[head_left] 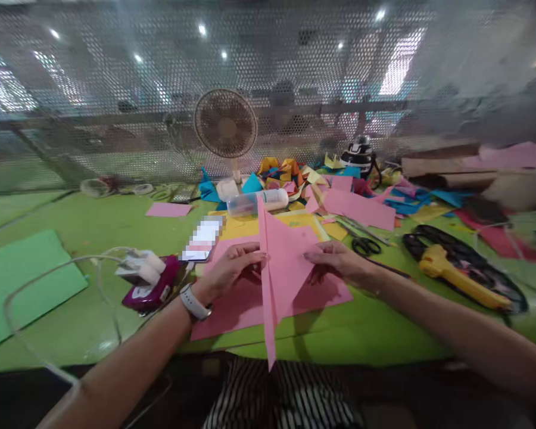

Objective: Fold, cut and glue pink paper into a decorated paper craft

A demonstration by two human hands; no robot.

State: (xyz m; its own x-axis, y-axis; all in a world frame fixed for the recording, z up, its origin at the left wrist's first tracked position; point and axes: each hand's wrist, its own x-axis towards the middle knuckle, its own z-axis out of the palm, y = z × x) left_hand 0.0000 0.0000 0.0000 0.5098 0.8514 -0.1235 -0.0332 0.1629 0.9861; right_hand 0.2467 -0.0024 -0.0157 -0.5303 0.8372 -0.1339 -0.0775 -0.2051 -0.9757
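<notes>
Head view: both hands pinch the folded pink paper, which hides their inner fingertips.

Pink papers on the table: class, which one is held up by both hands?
The folded pink paper, pinched between left hand and right hand. The other pink sheets lie flat.
</notes>
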